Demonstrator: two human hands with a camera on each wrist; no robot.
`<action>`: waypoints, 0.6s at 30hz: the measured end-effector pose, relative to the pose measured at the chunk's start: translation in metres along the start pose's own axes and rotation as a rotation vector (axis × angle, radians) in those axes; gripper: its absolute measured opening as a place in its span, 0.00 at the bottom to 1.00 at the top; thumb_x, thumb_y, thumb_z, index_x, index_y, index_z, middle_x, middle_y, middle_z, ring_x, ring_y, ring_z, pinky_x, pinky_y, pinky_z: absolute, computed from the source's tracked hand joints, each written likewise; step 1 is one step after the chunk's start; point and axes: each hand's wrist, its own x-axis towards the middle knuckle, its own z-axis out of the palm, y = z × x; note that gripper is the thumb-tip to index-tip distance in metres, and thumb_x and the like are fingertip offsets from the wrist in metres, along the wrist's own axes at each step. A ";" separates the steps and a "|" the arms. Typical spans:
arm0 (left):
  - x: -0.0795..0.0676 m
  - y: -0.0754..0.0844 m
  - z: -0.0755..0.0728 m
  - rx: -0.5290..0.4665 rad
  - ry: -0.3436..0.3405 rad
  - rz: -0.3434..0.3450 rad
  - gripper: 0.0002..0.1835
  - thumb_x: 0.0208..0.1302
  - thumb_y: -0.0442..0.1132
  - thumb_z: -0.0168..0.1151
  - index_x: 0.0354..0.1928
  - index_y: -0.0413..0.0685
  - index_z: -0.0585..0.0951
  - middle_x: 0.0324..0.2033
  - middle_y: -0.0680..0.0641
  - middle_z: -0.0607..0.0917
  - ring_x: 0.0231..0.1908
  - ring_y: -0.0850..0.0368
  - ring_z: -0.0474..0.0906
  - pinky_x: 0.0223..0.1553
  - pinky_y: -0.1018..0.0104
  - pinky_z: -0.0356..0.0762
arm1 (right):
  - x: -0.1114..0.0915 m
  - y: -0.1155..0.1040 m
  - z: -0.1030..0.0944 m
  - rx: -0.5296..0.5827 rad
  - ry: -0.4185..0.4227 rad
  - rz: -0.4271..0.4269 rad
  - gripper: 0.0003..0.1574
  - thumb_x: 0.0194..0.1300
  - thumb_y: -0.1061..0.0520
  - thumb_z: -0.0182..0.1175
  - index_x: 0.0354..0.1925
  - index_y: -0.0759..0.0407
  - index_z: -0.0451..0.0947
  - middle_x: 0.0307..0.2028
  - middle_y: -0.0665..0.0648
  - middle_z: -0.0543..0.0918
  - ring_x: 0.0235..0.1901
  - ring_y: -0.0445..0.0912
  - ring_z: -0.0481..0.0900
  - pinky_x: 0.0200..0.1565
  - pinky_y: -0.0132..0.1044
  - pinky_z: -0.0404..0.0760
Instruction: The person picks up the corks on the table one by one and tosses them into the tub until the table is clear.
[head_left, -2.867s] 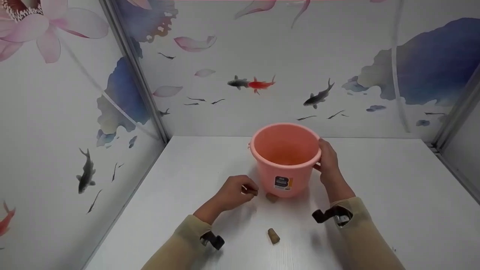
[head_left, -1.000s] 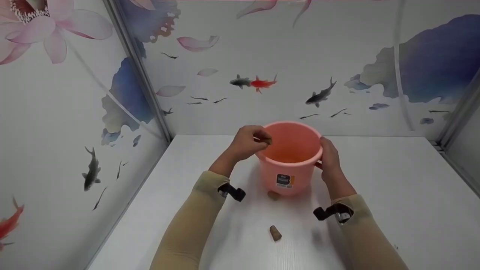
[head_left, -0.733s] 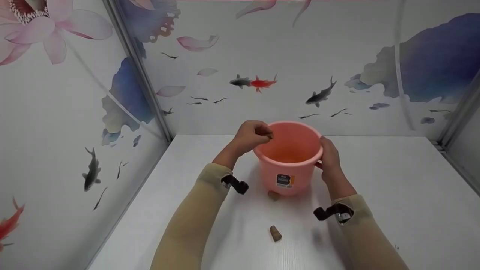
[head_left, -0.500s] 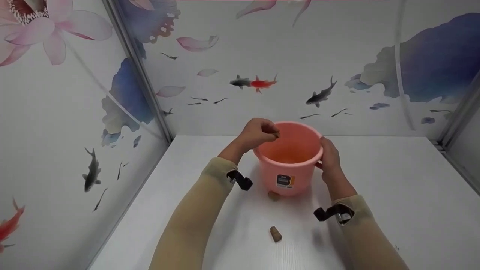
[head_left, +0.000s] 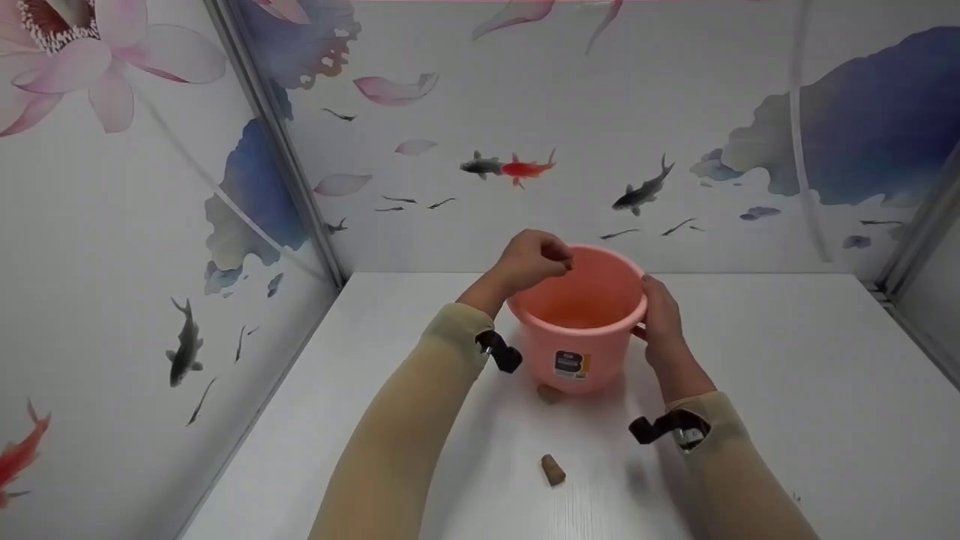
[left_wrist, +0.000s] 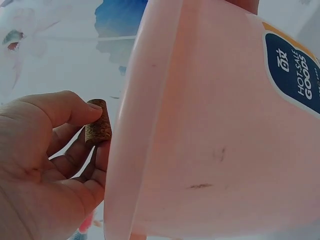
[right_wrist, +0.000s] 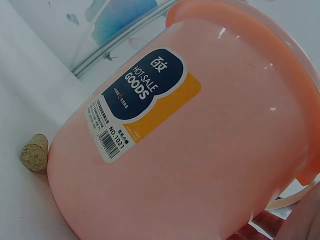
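A pink plastic bucket (head_left: pixel 574 352) stands on the white table, its mouth facing up and a dark label on its front. My left hand (head_left: pixel 529 259) is over the bucket's left rim and pinches a cork (left_wrist: pixel 98 122) between thumb and fingers, just outside the bucket wall in the left wrist view. On the bucket's right side, my right hand (head_left: pixel 664 319) grips the rim, near the handle (right_wrist: pixel 295 197). A second cork (right_wrist: pixel 35 152) lies against the front of the bucket's base. Closer to me lies a third cork (head_left: pixel 553 470) on its side.
The white table (head_left: pixel 787 375) is bounded by a back wall (head_left: pixel 570 97) and a left wall (head_left: pixel 90 247), both printed with fish and lotus. Each wrist wears a small black camera, one of them the left camera (head_left: pixel 501 352).
My left hand has risen from the table beside the bucket with the cork, then moved right over the rim. My right hand and the bucket have stayed nearly in place.
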 end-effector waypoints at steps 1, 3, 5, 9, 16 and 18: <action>0.000 0.001 0.001 0.004 0.002 0.000 0.07 0.70 0.33 0.68 0.47 0.47 0.89 0.43 0.49 0.91 0.46 0.58 0.87 0.51 0.65 0.86 | 0.000 0.000 0.000 0.000 0.000 0.000 0.35 0.82 0.31 0.39 0.71 0.48 0.70 0.49 0.47 0.83 0.50 0.44 0.83 0.51 0.38 0.83; 0.001 0.002 0.002 0.003 -0.002 -0.002 0.08 0.70 0.33 0.69 0.49 0.44 0.89 0.43 0.49 0.91 0.46 0.59 0.86 0.51 0.66 0.86 | -0.001 -0.001 0.000 -0.005 0.004 0.004 0.35 0.82 0.32 0.39 0.72 0.48 0.69 0.49 0.48 0.83 0.51 0.45 0.82 0.52 0.38 0.83; 0.001 0.003 0.004 0.005 -0.005 -0.001 0.09 0.71 0.33 0.69 0.50 0.43 0.89 0.43 0.49 0.91 0.46 0.58 0.86 0.51 0.66 0.86 | -0.001 -0.001 0.000 -0.003 0.003 0.006 0.35 0.82 0.32 0.39 0.72 0.48 0.69 0.49 0.48 0.83 0.51 0.45 0.82 0.52 0.39 0.83; 0.002 0.002 0.005 0.022 0.003 0.001 0.09 0.70 0.34 0.70 0.50 0.43 0.89 0.43 0.49 0.90 0.46 0.58 0.86 0.51 0.65 0.86 | 0.000 -0.002 0.000 -0.001 0.000 0.003 0.34 0.83 0.33 0.40 0.72 0.48 0.69 0.48 0.48 0.83 0.51 0.46 0.82 0.51 0.38 0.83; 0.002 0.001 0.006 0.052 0.016 -0.015 0.08 0.70 0.36 0.71 0.49 0.45 0.89 0.43 0.50 0.90 0.45 0.57 0.85 0.50 0.64 0.87 | 0.001 -0.001 -0.001 0.000 -0.018 -0.004 0.36 0.83 0.32 0.39 0.73 0.50 0.67 0.51 0.49 0.81 0.51 0.46 0.82 0.50 0.36 0.83; 0.001 0.001 0.007 0.065 0.022 0.001 0.10 0.69 0.37 0.72 0.51 0.45 0.88 0.46 0.47 0.90 0.47 0.56 0.85 0.52 0.64 0.86 | 0.001 -0.001 -0.001 -0.002 -0.018 -0.008 0.36 0.83 0.32 0.39 0.73 0.51 0.67 0.51 0.49 0.81 0.51 0.46 0.82 0.49 0.35 0.84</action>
